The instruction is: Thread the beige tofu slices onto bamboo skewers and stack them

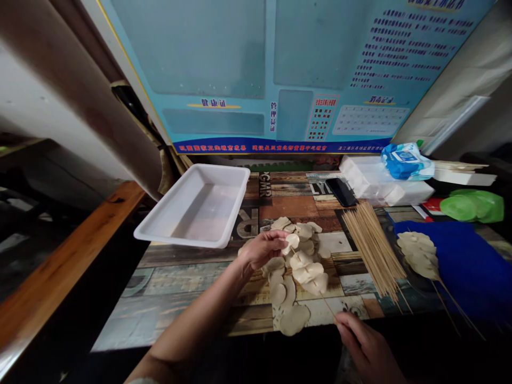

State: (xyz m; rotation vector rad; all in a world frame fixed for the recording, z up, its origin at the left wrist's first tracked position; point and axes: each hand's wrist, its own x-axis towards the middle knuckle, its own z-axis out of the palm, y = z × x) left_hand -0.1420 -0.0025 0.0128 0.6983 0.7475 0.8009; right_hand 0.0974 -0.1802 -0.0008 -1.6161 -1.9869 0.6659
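Note:
My left hand (262,249) pinches a pale round slice (292,241) at the tip of a thin bamboo skewer (326,304). Several slices (310,273) are threaded along that skewer. My right hand (366,346) grips the skewer's lower end near the table's front edge, fingers closed. Below and around both hands lies a loose pile of the same pale slices (294,319) on the patterned table (180,282).
An empty white plastic tub (224,224) sits at the table's left back. A bundle of bare skewers (372,240) lies to the right, with a filled skewer (418,256) on blue cloth (472,266). Behind are a black phone (341,192), white packets (384,186) and a green lid (472,205).

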